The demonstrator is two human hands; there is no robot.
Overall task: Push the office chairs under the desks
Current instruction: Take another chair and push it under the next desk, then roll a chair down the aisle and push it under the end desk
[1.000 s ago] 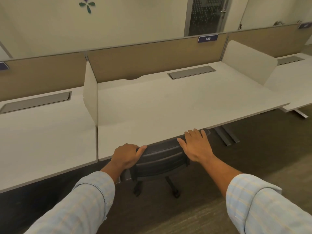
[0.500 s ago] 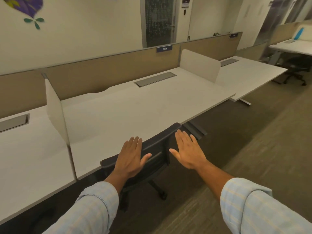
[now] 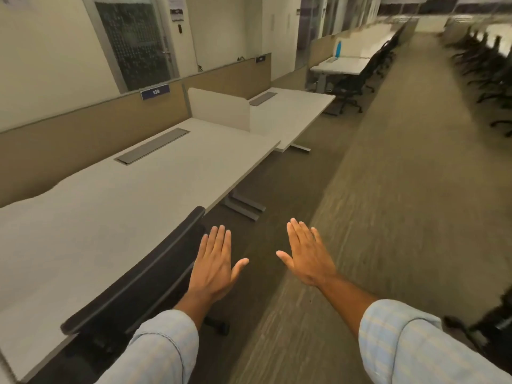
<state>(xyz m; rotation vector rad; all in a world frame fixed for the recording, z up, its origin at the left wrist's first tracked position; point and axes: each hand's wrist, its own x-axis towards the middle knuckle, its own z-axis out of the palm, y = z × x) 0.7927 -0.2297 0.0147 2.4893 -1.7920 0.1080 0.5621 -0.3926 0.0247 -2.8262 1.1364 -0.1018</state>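
Left of the flat, spread left hand [image 3: 214, 268], the chair [image 3: 133, 289] sits half hidden under the worktop [image 3: 110, 212]; right hand [image 3: 307, 256] equally spread, empty, over carpet [image 3: 388, 217].

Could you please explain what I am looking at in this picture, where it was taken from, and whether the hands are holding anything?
There is no machine here: a person wears a wide-angle camera on the head, looking forward and down, so you see their own arms in light blue sleeves. The left hand and the right hand are both open and flat, fingers stretched, and neither holds anything. Beside the left hand is the dark backrest of an office chair, tucked against the edge of a long white desk. The desk top carries only a grey cable hatch; a tan divider behind it bears a small blue number sign. Further along the aisle are more desks and dark chairs, with a blue bottle on one.
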